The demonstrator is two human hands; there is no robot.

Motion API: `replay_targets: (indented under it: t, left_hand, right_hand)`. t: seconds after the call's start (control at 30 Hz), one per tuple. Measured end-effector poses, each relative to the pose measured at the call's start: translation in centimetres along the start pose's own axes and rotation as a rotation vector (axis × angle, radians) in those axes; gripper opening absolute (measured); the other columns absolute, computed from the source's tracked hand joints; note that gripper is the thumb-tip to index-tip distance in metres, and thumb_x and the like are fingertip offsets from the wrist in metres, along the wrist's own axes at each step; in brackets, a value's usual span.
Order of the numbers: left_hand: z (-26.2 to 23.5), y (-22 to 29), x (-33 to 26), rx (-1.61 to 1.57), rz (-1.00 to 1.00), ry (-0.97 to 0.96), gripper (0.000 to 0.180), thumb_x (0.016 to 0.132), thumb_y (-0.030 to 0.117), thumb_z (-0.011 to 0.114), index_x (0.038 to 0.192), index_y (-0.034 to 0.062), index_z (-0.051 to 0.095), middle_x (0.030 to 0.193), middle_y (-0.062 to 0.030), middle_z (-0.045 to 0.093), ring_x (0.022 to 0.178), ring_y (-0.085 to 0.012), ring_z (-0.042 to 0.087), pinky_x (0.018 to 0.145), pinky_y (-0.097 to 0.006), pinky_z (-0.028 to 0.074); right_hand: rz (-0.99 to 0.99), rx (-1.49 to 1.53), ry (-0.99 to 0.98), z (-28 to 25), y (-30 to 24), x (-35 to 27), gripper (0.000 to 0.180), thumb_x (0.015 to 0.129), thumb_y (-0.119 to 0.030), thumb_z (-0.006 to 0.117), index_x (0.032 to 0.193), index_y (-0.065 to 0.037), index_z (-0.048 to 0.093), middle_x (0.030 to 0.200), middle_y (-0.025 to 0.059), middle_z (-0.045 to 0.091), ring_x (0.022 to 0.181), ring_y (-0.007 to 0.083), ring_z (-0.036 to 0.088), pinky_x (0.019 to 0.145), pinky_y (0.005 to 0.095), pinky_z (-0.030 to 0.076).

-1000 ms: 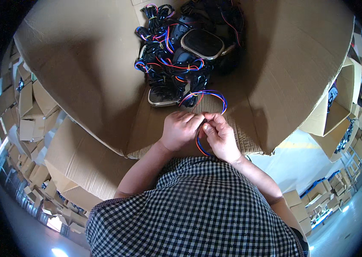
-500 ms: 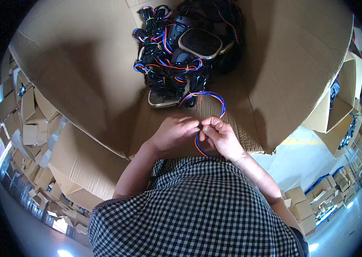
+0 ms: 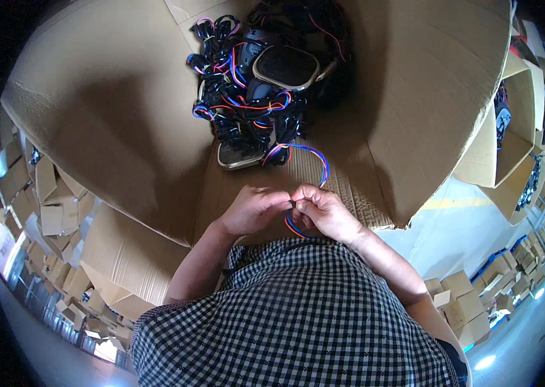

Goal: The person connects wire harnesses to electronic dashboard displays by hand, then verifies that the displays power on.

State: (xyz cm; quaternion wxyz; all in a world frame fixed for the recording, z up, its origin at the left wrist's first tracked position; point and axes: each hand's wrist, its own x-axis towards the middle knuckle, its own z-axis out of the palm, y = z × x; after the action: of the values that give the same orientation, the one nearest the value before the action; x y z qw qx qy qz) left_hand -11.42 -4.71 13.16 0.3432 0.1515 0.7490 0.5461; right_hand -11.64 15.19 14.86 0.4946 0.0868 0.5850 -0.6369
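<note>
1. Since a second ago, the two hands are sitting slightly lower and closer to the body, and the loop of blue, red and orange wires [image 3: 311, 164] is arching a little wider above them; the pile of parts behind has not shifted.

2. Head view: the left hand [image 3: 254, 209] and the right hand [image 3: 325, 213] are meeting just above the checked shirt [image 3: 298, 322], fingertips pressed together in a tight grip on a small dark piece where the wires end, too small to make out. The wires are rising from that pinch, curving up over the corrugated tabletop [image 3: 350, 187] of flattened cardboard, and a short length is hanging below the right hand.

3. Same view, farther out: the wire loop is reaching back to a heap of black components [image 3: 253, 97] tangled with coloured leads, well apart from the hands, with an oval dark-faced part [image 3: 285, 68] lying on top.

4. Judging from the small change, the fine work at the wire's end is continuing rather than finishing; both grips are staying closed on the same spot.

5. Around the edges, stacks of cardboard boxes [image 3: 40, 200] are crowding the floor on both sides.
</note>
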Motion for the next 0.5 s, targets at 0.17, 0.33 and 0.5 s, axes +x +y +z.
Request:
replay_targets:
  t: [0.17,0.33,0.5]
  left_hand:
    - [-2.7,-0.1,3.3,0.009,0.292,0.071,0.014,0.08,0.013,0.06,0.091,0.0048,0.06,0.076,-0.0079,0.06,0.079,-0.0256,0.058,0.071,-0.036,0.045]
    - [-1.4,-4.9,9.5,0.41,-0.34,0.593,0.076,0.067,0.043,0.073,0.123,0.0008,0.042,0.112,-0.0191,0.052,0.102,-0.0349,0.053,0.084,-0.043,0.045]
    - [0.7,-5.1,12.0,0.41,-0.637,0.561,0.089,0.06,0.02,0.074,0.132,0.0065,0.023,0.118,-0.0229,0.032,0.09,-0.0405,0.055,0.079,-0.044,0.048]
  right_hand:
    - [0.073,0.234,-0.01,-0.1,-1.0,-1.2,0.015,0.093,-0.013,0.046,0.1,-0.006,0.056,0.076,-0.0025,0.058,0.064,0.0031,0.051,0.057,0.0199,0.043]
    - [-0.036,0.081,-0.053,0.2,-0.7,-1.1,0.016,0.091,-0.012,0.05,0.102,-0.004,0.058,0.079,-0.0013,0.06,0.068,0.0068,0.055,0.063,0.0223,0.047]
    - [-0.166,-0.205,-0.19,0.2,-1.4,-0.6,0.014,0.085,-0.011,0.056,0.099,-0.009,0.058,0.09,0.0079,0.064,0.085,0.0182,0.063,0.075,0.0297,0.05]
